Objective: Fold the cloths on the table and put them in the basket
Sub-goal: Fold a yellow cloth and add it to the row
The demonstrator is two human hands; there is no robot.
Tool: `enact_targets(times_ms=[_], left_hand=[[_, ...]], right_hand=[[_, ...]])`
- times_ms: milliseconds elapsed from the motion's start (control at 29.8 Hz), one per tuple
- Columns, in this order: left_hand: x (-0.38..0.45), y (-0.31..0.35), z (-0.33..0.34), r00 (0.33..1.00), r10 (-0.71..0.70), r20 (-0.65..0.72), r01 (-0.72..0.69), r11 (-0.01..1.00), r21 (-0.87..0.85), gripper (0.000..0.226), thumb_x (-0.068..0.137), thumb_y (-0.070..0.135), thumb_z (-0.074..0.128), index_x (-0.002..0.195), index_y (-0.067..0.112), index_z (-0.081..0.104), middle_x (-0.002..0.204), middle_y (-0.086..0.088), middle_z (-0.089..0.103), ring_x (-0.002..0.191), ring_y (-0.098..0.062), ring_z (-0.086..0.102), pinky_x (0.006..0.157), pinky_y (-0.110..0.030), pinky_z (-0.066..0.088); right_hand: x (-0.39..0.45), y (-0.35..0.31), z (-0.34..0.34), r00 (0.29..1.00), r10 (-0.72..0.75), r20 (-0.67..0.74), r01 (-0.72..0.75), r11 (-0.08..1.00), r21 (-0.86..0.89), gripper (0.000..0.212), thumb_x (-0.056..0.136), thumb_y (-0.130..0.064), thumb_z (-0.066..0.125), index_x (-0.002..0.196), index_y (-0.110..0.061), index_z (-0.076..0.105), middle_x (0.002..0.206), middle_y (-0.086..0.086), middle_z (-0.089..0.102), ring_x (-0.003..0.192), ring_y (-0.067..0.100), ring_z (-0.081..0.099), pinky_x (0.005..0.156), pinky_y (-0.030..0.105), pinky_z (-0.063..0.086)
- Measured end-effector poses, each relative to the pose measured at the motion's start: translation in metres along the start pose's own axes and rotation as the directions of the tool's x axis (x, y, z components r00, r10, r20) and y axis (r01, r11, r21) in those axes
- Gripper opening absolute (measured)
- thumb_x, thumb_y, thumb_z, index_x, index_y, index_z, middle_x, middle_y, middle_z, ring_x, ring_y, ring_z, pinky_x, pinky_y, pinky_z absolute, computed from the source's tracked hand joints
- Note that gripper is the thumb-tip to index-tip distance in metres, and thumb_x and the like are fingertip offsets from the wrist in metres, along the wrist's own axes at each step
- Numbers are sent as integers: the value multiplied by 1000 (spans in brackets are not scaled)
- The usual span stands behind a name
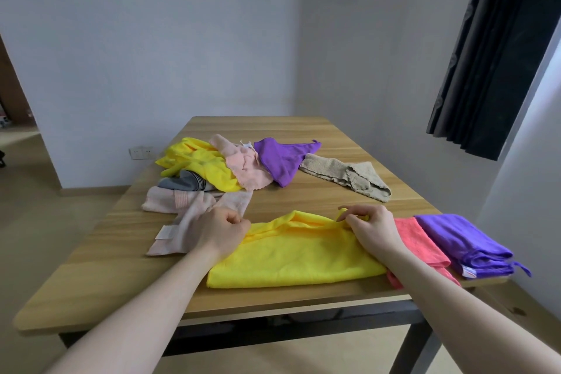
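Nearest me, the yellow cloth (296, 255) lies doubled at the table's (91, 276) six o'clock edge. My left hand (221, 232) pinches its far left corner, fingers curled tight. My right hand (372, 226) pinches the far right corner between thumb and fingertips. Folded coral cloth (420, 241) and purple cloth (464, 240) lie at three o'clock. Unfolded cloths (230, 165) are heaped at twelve o'clock.
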State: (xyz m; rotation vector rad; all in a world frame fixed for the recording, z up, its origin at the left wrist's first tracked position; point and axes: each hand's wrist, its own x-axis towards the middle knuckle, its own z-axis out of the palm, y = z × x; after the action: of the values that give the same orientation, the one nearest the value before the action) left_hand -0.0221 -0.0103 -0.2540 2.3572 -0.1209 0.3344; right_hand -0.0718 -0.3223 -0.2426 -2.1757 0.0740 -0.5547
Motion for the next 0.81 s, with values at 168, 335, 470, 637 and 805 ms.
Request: enact_targets(times_ms=[168,335,470,637,805], left_hand=[[1,-3,-3,996,13,-83,-26,987,-159,16,74,29,73,67,24,60,72,13,63,76,-11,62,67,-32,50],[0,-2,-2,967,37,-254,-102,964,-246,19,85,22,79,79,20,62,82,10,68,83,2,63,66,-12,41],[3,-5,-1,970,33,-240,-100,957,-271,16,85,22,79,84,23,63,84,11,71,83,2,66,72,-17,49],[-3,4,-6,998,66,21,-64,996,-69,10,79,42,66,85,37,71,91,21,66,90,-1,60,77,-31,49],[-7,8,-7,991,123,53,-119,990,-71,23,67,48,59,80,37,75,88,24,67,92,3,56,74,-28,41]], right_hand=[[0,2,0,999,11,-53,-12,1000,-7,38,82,-5,59,76,-36,80,87,-19,75,82,10,68,66,14,48],[1,6,1,994,-1,-113,1,1000,0,43,88,-2,58,93,-37,81,110,-9,77,73,9,70,58,24,55],[1,7,1,992,-4,-125,5,1000,10,42,88,0,60,97,-35,81,116,-9,75,80,-1,69,58,14,51],[0,6,-2,987,35,-154,-26,998,58,39,87,1,63,90,-34,82,106,-11,73,73,-5,64,61,5,46],[1,5,-3,983,27,-180,-12,997,81,29,88,-5,69,90,-31,80,94,-20,69,88,-12,59,77,6,43]])
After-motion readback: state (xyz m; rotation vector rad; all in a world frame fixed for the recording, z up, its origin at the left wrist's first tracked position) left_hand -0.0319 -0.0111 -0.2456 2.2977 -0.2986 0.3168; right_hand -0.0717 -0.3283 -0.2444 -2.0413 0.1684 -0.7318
